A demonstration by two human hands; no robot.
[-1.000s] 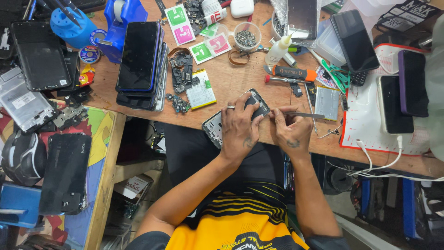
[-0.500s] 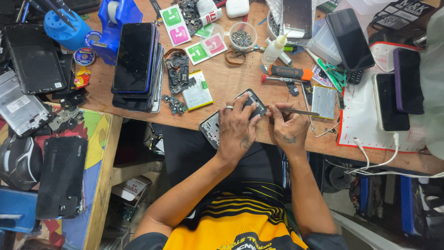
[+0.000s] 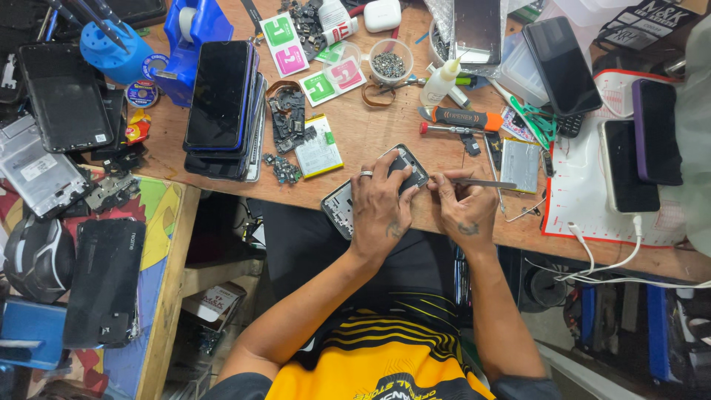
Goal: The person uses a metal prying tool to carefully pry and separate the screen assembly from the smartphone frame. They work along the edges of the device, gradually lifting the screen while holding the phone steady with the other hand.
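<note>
While the left hand (image 3: 379, 211) grips an opened grey phone frame (image 3: 370, 189) on the wooden table (image 3: 370, 133); right hand (image 3: 463, 211) pinches thin metal tweezers (image 3: 481, 183) at its corner.

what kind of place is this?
Likely a phone repair bench: the left hand steadies an opened phone, the right hand holds tweezers, beside stacked phones.
</note>
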